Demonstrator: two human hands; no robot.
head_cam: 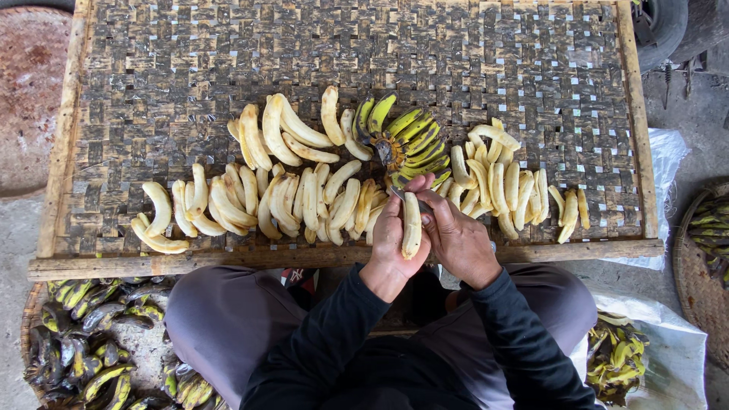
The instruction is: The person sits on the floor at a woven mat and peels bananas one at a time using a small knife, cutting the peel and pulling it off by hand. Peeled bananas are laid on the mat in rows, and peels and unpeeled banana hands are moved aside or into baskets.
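Left hand (395, 243) holds peeled banana (411, 225) (likely) over tray (152, 83).

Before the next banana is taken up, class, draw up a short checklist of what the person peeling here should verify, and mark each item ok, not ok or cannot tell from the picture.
1. Peeled banana firmly held in the left hand: ok.
2. Knife in the right hand, blade at the banana's top end: ok; whether clear of the fingers: cannot tell.
3. Free space on the woven tray for more fruit: ok, the far half is bare.
4. Unpeeled green bunch within reach: ok, just beyond the hands.
5. Peeled bananas lying on the tray, none past the edge: ok.
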